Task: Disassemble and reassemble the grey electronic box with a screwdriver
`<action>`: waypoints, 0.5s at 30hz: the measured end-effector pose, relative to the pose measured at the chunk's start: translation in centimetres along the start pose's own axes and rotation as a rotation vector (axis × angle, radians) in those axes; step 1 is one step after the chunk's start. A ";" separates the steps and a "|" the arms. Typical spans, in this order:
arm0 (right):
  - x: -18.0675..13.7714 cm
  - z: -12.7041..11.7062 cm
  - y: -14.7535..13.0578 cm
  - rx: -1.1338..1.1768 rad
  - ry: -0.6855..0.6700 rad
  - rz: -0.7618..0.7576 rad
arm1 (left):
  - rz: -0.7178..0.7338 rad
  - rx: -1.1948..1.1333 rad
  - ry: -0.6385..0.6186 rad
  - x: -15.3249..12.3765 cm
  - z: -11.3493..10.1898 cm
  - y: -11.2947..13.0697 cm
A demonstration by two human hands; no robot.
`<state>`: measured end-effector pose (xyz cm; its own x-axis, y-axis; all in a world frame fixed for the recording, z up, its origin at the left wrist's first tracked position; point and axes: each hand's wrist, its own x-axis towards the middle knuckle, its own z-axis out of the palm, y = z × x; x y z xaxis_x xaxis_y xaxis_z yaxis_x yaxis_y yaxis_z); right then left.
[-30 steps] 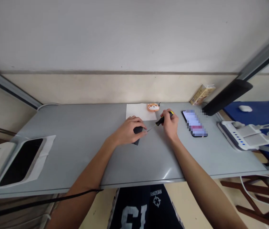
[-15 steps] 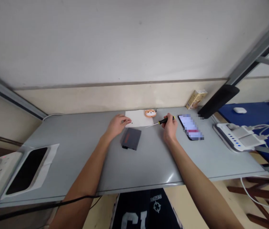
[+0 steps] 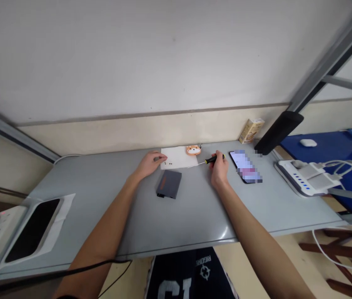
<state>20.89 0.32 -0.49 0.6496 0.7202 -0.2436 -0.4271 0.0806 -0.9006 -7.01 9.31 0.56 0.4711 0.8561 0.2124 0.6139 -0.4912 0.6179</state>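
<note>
My right hand (image 3: 219, 168) is closed round the black and yellow handle of a screwdriver (image 3: 210, 159). Its thin shaft points left, with the tip by the front edge of a white sheet of paper (image 3: 178, 155). At the sheet's left edge my left hand (image 3: 149, 164) has thumb and fingertips pinched together; whatever is between them is too small to make out. Several tiny dark pieces, perhaps screws (image 3: 170, 163), lie on the paper beside those fingertips. In front of the sheet rests a flat dark grey box (image 3: 170, 184) with reddish lettering, touched by neither hand.
An orange animal-face case (image 3: 193, 150) sits on the paper's right part. Right of my hand lie a lit phone (image 3: 244, 167), a power strip (image 3: 300, 178), a black padded post (image 3: 278, 133) and a small carton (image 3: 251, 131). A dark phone (image 3: 34, 228) lies at left.
My left fingers have drawn slightly left off the paper, and more of the tiny dark pieces show. The right hand keeps its hold on the screwdriver. The view has shifted a little.
</note>
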 end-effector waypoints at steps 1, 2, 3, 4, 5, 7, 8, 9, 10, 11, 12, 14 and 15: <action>0.0 0.0 0.0 0.007 0.003 0.000 | -0.015 -0.005 0.010 -0.7 -0.2 0.4; 0.1 -0.1 0.0 0.012 -0.001 -0.006 | -0.032 -0.020 0.012 -1.5 -0.3 0.9; 0.1 -0.1 0.0 0.014 -0.008 -0.014 | -0.042 -0.047 -0.015 -2.4 -0.3 1.5; 0.1 -0.1 0.0 0.014 -0.015 -0.023 | -0.045 -0.077 -0.060 -3.5 -0.3 2.1; 0.0 -0.1 0.0 0.014 -0.019 -0.028 | -0.039 -0.104 -0.130 -4.6 -0.3 2.6; -0.1 -0.1 -0.1 0.009 -0.014 -0.029 | -0.017 -0.117 -0.185 -6.4 0.0 3.6; -0.2 0.0 -0.2 0.005 -0.008 -0.029 | -0.011 -0.111 -0.179 -7.2 0.2 4.0; -0.3 0.0 -0.2 0.000 -0.002 -0.030 | -0.015 -0.090 -0.161 -7.7 0.3 4.4; -0.4 0.0 -0.3 -0.006 0.003 -0.032 | -0.039 -0.060 -0.143 -8.0 0.5 4.7; -0.5 0.1 -0.3 -0.015 0.009 -0.039 | -0.085 -0.022 -0.129 -8.2 0.7 5.0; -0.6 0.1 -0.4 -0.028 0.014 -0.052 | -0.148 0.022 -0.123 -8.2 0.8 5.4; -0.8 0.0 -0.8 -0.074 0.018 -0.118 | -0.277 0.090 -0.126 -8.1 1.1 6.2; -0.9 -0.1 -1.0 -0.114 0.017 -0.185 | -0.312 0.095 -0.136 -8.0 1.2 6.5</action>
<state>20.79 -0.44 0.56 0.7210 0.6888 -0.0758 -0.2267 0.1311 -0.9651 -6.01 -0.91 1.99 0.3274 0.9413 -0.0823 0.7946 -0.2272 0.5630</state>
